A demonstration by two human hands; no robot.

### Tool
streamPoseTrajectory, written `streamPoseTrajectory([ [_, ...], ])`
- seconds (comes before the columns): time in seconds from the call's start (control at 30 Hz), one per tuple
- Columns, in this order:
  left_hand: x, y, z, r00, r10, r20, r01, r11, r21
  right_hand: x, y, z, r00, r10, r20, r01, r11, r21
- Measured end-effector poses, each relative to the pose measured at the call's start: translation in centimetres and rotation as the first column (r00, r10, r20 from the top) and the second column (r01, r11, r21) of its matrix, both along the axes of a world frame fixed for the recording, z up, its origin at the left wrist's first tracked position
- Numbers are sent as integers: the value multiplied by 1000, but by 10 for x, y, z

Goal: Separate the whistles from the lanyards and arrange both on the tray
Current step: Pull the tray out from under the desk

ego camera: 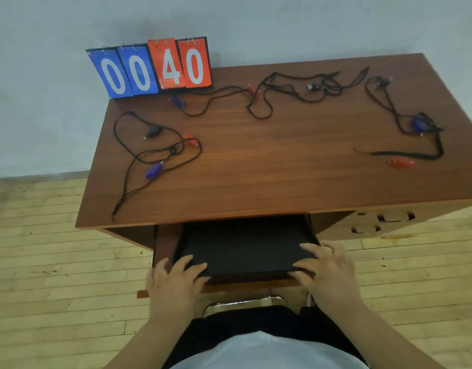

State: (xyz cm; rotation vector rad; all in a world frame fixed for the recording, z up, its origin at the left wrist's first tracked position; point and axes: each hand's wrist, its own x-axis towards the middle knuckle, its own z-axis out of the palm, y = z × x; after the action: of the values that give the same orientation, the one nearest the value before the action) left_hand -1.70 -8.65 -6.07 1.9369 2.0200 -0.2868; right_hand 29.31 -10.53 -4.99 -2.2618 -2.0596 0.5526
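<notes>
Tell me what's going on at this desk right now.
A seated person holds a black tray by its near corners, left hand and right hand, in the open drawer under the wooden desk. Nothing is sorted yet: red, blue and black whistles and black lanyards lie scattered across the desktop, none on the tray. A flip scoreboard reading 00 40 stands at the back left.

- Black tray (pixel 245 243): far part hidden under the tabletop (pixel 256 169); near corners covered by the left hand (pixel 173 278) and right hand (pixel 325 272).
- Tabletop: right corner cut off by the picture's edge.
- Black whistle (pixel 313 87), far middle: blurred, its clip too small to tell.
- Chrome chair frame (pixel 242 302): mostly hidden behind the person's lap.
- Forearms: cut off at the near edge.
</notes>
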Motion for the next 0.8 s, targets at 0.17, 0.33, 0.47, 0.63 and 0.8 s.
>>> streamPoseTrajectory([
  [0.17,-3,19,41,957,-80,280,74,997,31,16,24,35,949,102,-299,-109,994,-6],
  [0.33,-14,41,79,824,-21,567,-15,998,59,18,60,74,906,88,-414,-99,995,-4],
  [0.47,-13,67,105,736,-4,677,-64,995,76,23,92,113,859,93,-504,-61,995,80],
  [0.63,-7,103,145,663,-132,737,-120,953,278,33,121,155,835,117,-537,-5,978,207],
  [0.8,2,130,149,673,-233,702,-87,918,388,41,136,161,859,145,-491,-14,965,260],
])
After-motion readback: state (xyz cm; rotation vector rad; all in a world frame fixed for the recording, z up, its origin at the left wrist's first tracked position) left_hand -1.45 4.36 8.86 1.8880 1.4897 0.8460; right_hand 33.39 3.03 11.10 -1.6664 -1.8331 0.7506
